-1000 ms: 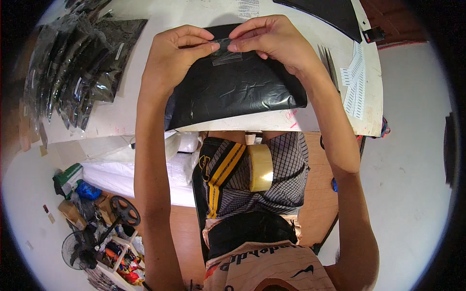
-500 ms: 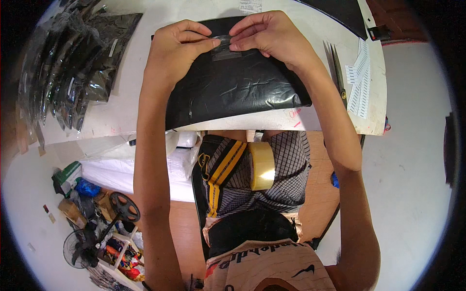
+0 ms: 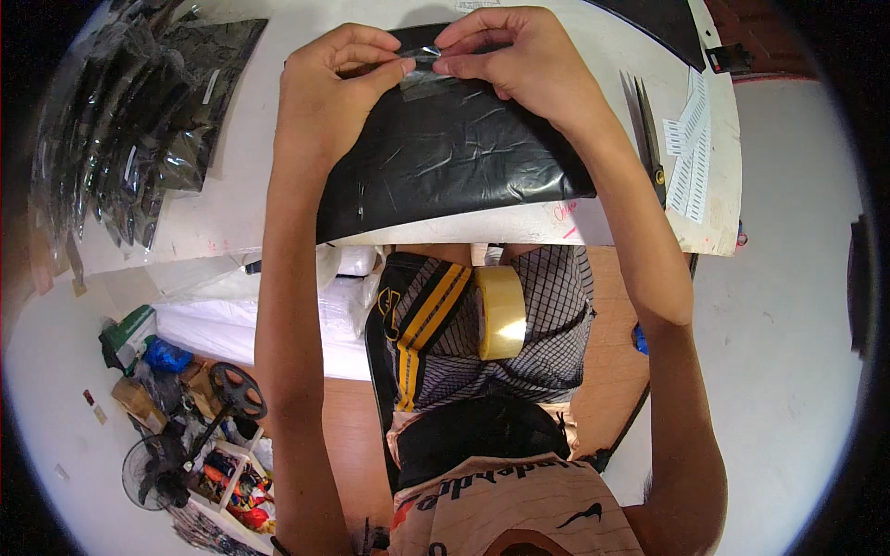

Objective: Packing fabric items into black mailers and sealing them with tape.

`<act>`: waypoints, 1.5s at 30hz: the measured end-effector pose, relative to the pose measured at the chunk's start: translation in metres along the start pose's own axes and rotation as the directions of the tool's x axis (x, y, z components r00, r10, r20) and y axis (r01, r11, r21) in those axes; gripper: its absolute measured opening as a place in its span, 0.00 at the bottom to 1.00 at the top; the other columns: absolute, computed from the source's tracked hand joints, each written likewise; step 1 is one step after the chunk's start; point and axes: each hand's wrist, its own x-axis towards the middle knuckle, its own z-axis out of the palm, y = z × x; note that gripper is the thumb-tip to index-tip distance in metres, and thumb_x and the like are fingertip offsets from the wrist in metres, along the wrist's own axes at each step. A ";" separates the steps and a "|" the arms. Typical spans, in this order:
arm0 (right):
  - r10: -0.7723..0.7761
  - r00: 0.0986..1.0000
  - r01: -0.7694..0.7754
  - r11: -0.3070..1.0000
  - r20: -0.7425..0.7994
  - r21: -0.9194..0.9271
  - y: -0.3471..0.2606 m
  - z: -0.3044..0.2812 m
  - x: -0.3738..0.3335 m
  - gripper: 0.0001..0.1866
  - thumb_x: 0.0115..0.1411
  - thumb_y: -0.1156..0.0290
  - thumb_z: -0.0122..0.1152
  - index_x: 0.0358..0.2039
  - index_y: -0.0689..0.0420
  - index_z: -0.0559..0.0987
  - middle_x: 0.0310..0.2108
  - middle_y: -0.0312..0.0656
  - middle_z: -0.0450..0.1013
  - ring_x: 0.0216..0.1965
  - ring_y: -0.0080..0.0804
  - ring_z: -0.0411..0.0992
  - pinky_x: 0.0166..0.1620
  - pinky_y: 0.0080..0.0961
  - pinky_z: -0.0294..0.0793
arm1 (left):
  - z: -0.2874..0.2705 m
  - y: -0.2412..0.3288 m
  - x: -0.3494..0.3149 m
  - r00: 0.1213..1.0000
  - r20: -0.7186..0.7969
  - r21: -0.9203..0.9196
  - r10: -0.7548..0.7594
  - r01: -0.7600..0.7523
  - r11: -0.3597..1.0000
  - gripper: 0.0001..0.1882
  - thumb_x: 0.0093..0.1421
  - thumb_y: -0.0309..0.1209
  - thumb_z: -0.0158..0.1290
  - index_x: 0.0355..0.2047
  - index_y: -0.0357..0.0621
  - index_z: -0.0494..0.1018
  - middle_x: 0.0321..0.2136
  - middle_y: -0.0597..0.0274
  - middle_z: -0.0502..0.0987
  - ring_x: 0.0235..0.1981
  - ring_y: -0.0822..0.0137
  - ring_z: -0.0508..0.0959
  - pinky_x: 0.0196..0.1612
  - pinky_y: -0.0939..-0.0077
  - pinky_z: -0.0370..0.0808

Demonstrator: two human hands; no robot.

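Note:
A black plastic package (image 3: 445, 153) lies flat on the white table before me. Near its far edge, a short strip of clear tape (image 3: 423, 54) is pinched at both ends. My left hand (image 3: 334, 83) is closed on the left end, thumb against fingertips. Opposite it, my right hand (image 3: 519, 60) grips the right end the same way. The strip's middle bows up a little between my fingertips, and its lower part looks to lie against the black plastic. A roll of yellowish packing tape (image 3: 501, 313) rests on my lap.
Several clear-bagged black items (image 3: 130, 130) are stacked on the table's left. To the right lie black scissors (image 3: 647, 139) and strips of white labels (image 3: 688, 153). Another black sheet (image 3: 658, 32) is at the far right. A fan (image 3: 153, 473) and a cluttered shelf (image 3: 236, 482) stand lower left.
Both hands have shifted slightly away from me along the package. The tape strip between them has lifted and bent, catching more light.

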 end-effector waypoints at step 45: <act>-0.128 0.990 0.123 0.989 -0.054 -0.077 0.018 0.010 0.007 0.15 0.43 0.80 0.73 0.35 0.63 0.82 0.31 0.41 0.79 0.26 0.22 0.75 0.29 0.17 0.72 | 0.007 -0.012 -0.002 0.997 0.047 0.205 0.055 -0.063 0.977 0.19 0.48 0.27 0.66 0.43 0.46 0.78 0.31 0.72 0.78 0.32 0.76 0.71 0.37 0.80 0.68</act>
